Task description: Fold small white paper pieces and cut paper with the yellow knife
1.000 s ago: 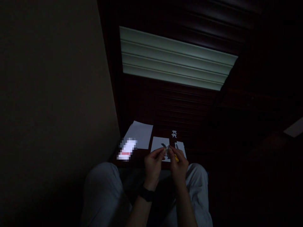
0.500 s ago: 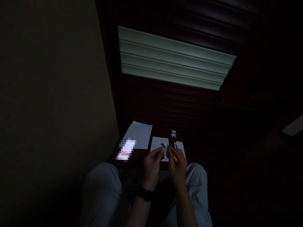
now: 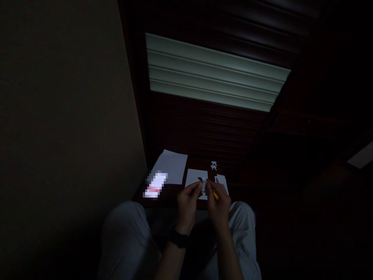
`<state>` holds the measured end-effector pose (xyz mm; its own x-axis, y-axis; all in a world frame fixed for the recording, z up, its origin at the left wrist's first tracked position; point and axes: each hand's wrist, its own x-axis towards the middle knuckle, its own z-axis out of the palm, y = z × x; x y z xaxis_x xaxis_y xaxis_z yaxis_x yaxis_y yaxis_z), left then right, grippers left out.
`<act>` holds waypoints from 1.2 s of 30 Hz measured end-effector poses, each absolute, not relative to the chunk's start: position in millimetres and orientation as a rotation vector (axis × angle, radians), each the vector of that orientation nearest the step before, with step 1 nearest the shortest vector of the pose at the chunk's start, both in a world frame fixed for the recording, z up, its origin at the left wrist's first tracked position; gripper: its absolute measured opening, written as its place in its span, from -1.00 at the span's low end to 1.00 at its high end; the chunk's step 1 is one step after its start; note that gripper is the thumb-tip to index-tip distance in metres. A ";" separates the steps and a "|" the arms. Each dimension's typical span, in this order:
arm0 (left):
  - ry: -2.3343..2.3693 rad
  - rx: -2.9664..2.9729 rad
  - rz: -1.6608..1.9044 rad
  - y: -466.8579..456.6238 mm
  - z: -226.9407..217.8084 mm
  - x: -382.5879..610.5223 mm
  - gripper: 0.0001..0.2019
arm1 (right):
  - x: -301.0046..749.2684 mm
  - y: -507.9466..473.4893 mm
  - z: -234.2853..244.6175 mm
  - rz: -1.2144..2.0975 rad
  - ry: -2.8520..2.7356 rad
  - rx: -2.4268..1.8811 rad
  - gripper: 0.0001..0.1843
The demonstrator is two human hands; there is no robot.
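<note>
1. Fingers of the left hand (image 3: 187, 202) pinch a small paper piece (image 3: 204, 181) between thumb and forefinger.
2. Fingers of the right hand (image 3: 219, 202) are closed around a slim yellow object (image 3: 216, 195), its yellow end showing at the palm; the tips are just beside the paper piece, and whether they touch it is too dark to tell.
3. The paper piece is between the two hands, above the near part of a white sheet (image 3: 192, 175) on the dark surface (image 3: 175, 193).
4. Left of that sheet lies a larger sheet (image 3: 173, 165), with a bright, pixelated rectangle (image 3: 157, 186) at its near left.
5. Right of it lies a narrow sheet (image 3: 222, 182), partly behind the right hand.
6. Small scraps (image 3: 213, 165) lie at the far right.
7. A dark band (image 3: 178, 238) circles the left wrist.
8. Beyond the surface, a pale slatted panel (image 3: 215, 72) catches the light.
</note>
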<state>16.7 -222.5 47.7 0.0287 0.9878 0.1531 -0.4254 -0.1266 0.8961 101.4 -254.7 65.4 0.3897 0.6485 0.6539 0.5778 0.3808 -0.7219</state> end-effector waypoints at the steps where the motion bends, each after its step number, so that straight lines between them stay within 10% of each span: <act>1: 0.762 1.011 1.442 -222.4 47.3 16.8 -0.73 | 101.5 -254.7 65.6 0.062 -1.272 -1.281 -0.77; 36: 0.930 1.272 1.497 -221.4 44.9 13.8 -0.80 | 106.6 -255.7 64.9 0.022 -1.366 -1.304 -0.77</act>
<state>13.8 -221.4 44.9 -0.0296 0.9598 0.2792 -0.1749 -0.2800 0.9439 106.6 -255.7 64.9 0.3136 0.6664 0.6764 0.6440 0.3742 -0.6673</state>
